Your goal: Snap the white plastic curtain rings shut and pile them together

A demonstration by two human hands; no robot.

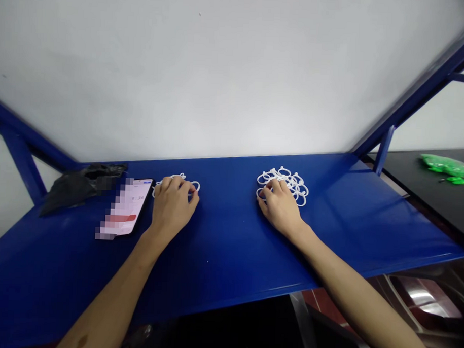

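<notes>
I have two bags in view from the head camera. A clear bag [445, 165] lies on a black counter [412, 185] off to the right, with bright green pieces inside, too bunched to count; a small green clump [457, 180] shows at its near edge. The other, a crumpled black bag [74, 186], sits at the left end of the blue counter [229, 240]; I can't see into it.

Beside that bag lies one phone [134, 206], screen up, partly pixelated, a red bar low on its display.

I count two groups of white rings on the blue counter, both towards its rear edge. The left group [195, 182] is mostly covered by a hand, so I can't number it. The larger right group [292, 180] is a heap of overlapping rings, too tangled for a sure count.

The left hand [172, 200] is over its group, fingers bent, thumb a little apart from the index finger. The right hand [279, 203] reaches onto the near-left side of the heap, fingers curled and thumb close to the index finger. I can't tell whether either is gripping a ring.
</notes>
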